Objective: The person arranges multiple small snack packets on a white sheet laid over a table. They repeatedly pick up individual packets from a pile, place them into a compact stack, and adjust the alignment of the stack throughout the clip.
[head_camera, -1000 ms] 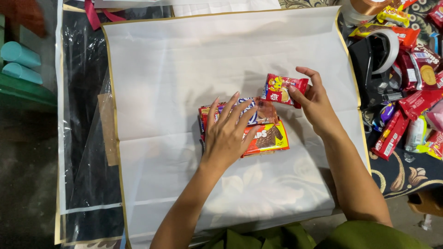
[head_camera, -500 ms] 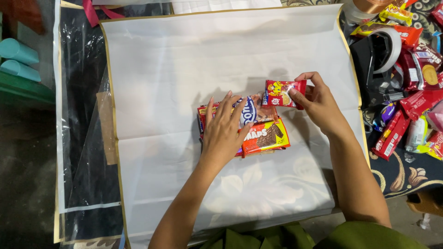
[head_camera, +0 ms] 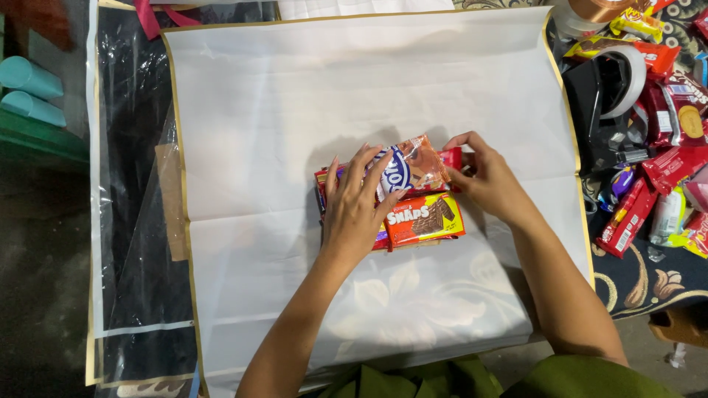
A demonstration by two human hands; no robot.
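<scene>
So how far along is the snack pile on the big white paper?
Done: the white sheet lies spread flat, and a few snack packets are already stacked at its middle. In hand: the left hand presses on the stack while the right hand sets a red packet against it. Left: many more packets sit loose at the right, the sheet is unfolded, and the tape dispenser stands unused.

Stacked red-orange snack packets [head_camera: 424,219] mid white sheet; more red wrappers [head_camera: 667,166] heaped at right edge.
</scene>
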